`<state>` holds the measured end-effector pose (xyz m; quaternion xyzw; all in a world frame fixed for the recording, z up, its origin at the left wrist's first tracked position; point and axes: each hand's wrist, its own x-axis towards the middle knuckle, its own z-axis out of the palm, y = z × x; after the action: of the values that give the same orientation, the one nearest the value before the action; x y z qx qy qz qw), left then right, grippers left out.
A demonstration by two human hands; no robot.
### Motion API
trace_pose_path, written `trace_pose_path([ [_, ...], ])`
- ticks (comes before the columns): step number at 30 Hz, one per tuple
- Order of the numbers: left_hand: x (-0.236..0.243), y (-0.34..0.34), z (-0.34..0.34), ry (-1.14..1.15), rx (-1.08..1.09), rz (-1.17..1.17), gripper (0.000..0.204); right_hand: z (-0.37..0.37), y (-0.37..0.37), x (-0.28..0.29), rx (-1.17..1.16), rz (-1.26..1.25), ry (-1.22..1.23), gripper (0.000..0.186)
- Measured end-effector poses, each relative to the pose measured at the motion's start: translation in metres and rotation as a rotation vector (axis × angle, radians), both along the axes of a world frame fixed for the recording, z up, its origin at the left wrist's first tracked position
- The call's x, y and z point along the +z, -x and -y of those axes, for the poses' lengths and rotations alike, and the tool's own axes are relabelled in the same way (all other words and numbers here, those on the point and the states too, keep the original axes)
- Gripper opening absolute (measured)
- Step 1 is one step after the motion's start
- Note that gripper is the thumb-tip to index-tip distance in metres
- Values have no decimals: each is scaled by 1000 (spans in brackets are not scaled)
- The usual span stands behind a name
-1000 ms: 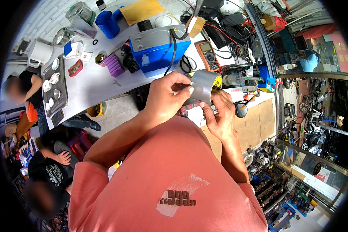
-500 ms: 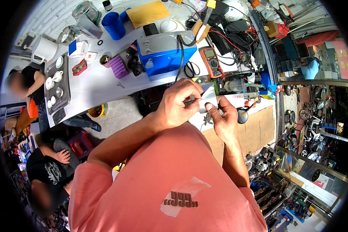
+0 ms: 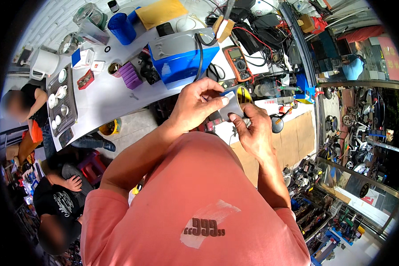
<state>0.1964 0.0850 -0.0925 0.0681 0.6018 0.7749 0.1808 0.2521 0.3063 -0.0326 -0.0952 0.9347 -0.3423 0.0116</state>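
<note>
Tape roll: the grey tape roll (image 3: 236, 105) lies between my two hands, above the near edge of the bench, just right of centre; it is a short, wide cylinder with smooth, sheeny tape outside and a yellow-and-black inner face.
Left hand: my left hand (image 3: 197, 104) is closed on the roll's left side; thumb pressed to the tape, forefinger bent beside it.
Right hand: my right hand (image 3: 256, 128) grips the right, near side; thumb on the outer face, fingers round the rim.
Stage: the roll is in hand; no long strip hangs off it; I judge the tape-work to be early, with drawing off and sticking down left to do.
Pale patch: beside my left thumb; a raised tape end or mere glare, I cannot tell.
Blue box: beyond my hands, the blue box (image 3: 185, 66), flat-sided, with a grey top.
Purple block: far left, the purple block (image 3: 130, 76), ridged.
Cardboard: near right, the cardboard (image 3: 290, 142), flat, matt brown.
</note>
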Motion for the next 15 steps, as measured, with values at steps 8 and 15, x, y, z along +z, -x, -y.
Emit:
trace_pose_path([
  [8,7,8,0,302,-68,-127,10,-3,4,-2,93,-90,-34,19],
  [15,-11,15,-3,321,-93,-28,13,-16,8,-3,70,79,-55,28],
])
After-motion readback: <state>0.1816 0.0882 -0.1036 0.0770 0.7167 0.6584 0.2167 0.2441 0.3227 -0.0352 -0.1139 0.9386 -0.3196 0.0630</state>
